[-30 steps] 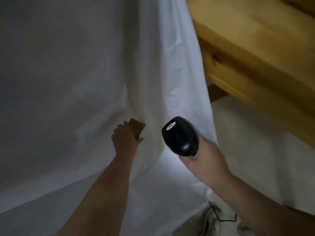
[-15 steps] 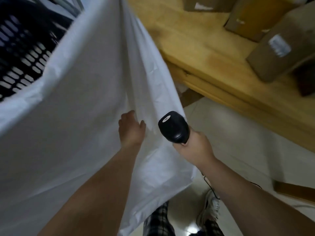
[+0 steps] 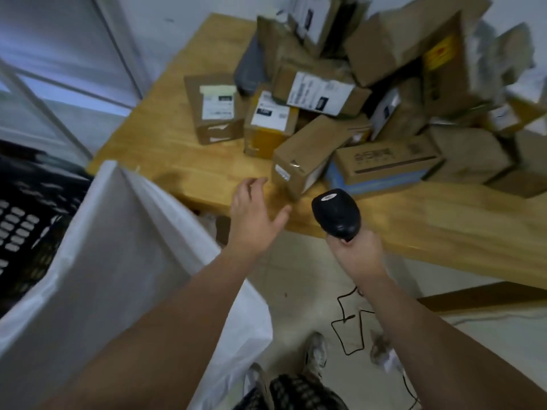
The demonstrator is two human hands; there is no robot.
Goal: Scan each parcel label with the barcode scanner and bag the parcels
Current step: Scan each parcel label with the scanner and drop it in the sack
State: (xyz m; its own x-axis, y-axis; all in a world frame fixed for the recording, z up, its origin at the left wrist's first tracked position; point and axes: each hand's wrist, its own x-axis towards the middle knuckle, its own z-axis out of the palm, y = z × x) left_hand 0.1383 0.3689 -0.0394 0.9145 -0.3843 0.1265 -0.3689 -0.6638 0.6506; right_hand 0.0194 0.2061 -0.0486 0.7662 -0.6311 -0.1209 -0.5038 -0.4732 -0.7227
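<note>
- A wooden table stood against a pale wall, heaped with cardboard parcels, several showing white labels.
- The tiled floor below carried a looping black cable.
- A white bag filled the lower left, beside a black crate.
- The right hand gripped the barcode scanner by its handle, over the table's edge.
- The left hand was empty, fingers loosely spread, near the closest parcel but not touching it.
- Half a second earlier that hand was against the bag; it had since lifted clear toward the table.
</note>
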